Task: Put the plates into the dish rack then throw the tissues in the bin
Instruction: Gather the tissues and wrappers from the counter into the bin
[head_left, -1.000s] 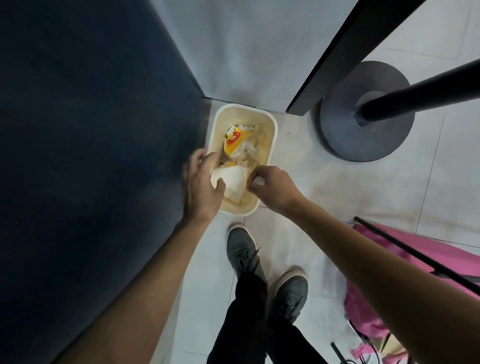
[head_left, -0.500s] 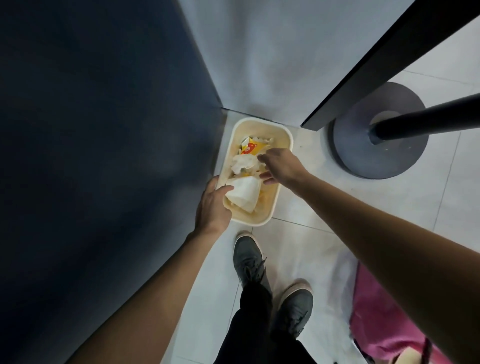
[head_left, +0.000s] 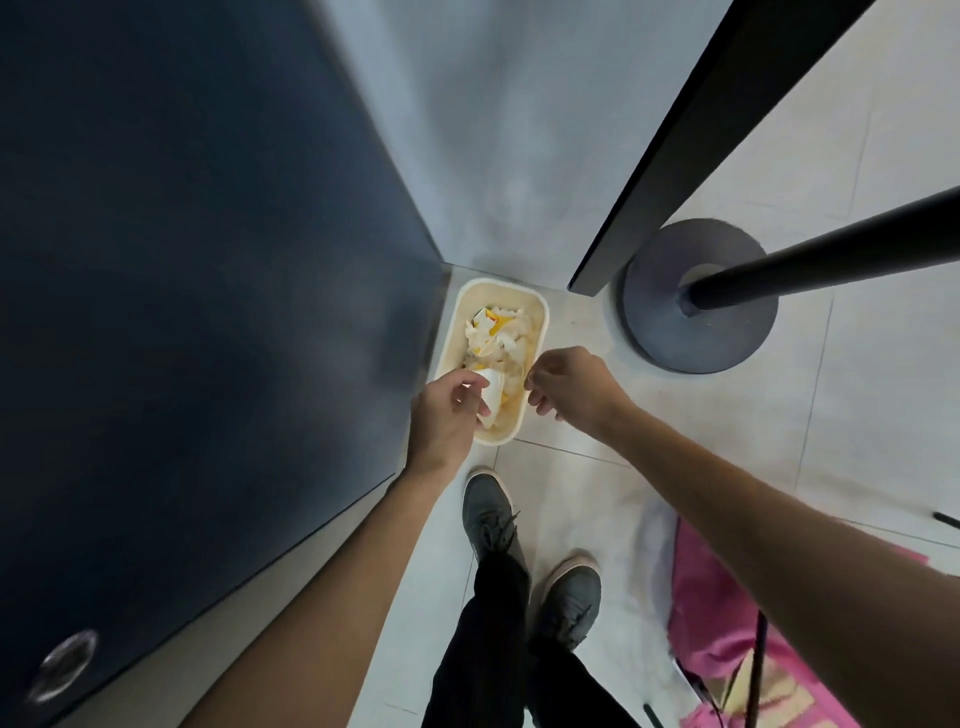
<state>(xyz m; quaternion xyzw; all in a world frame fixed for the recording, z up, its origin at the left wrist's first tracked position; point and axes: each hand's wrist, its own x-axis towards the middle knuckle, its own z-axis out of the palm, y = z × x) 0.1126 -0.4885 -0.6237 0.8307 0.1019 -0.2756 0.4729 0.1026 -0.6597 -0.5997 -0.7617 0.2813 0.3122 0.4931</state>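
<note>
Running lengthwise toward wall (head_left: 519, 156), bin (head_left: 498, 285).

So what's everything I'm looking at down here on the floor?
bin: one, cream, on the floor in the corner
tissues: several, white, crumpled in the bin with yellow scraps
post: one, black, on a round grey base, right of the bin
panel: one, dark blue, left
cloth: one, pink, lower right
floor: pale tiles
shoes: two, grey, near the bin
trousers: black, bottom centre
left hand: over the bin's near end; hold unclear
right hand: over the bin's right rim, fingers loosely curled, nothing seen in it
</note>
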